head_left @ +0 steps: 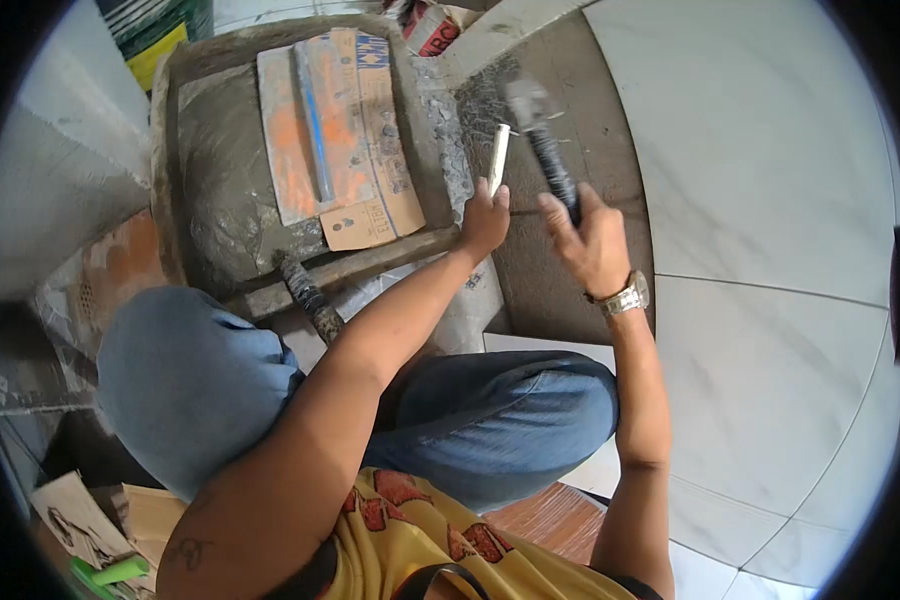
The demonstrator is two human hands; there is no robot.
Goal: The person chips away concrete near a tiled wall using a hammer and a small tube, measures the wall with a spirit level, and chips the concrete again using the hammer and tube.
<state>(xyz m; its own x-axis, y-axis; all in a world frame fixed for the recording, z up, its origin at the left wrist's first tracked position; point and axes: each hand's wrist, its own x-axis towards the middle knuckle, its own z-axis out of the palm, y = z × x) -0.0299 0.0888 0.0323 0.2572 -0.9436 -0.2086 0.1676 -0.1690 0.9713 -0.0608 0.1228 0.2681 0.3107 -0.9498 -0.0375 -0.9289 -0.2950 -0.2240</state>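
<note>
My left hand (485, 218) is closed around a short, pale, chisel-like bar (499, 160), whose free end points away from me. In my right hand (595, 245), with a watch at the wrist, is a hammer (550, 165) with a dark wrapped handle. Its head is smeared by motion and stands beside and beyond the bar's end, apart from it. Both tools are above a dark brown floor strip (560, 260) with rubble along its left side. Where the bar's lower end lies is hidden by my left hand.
A mortar trough (430, 130) at upper left holds wet grey mortar (225, 170), a flattened cardboard box (380, 215) and a blue-striped bar (315, 130). Another wrapped handle (308, 295) juts from the mortar. Large white marbled tiles (770, 380) cover the right. A green-handled tool (115, 572) lies lower left.
</note>
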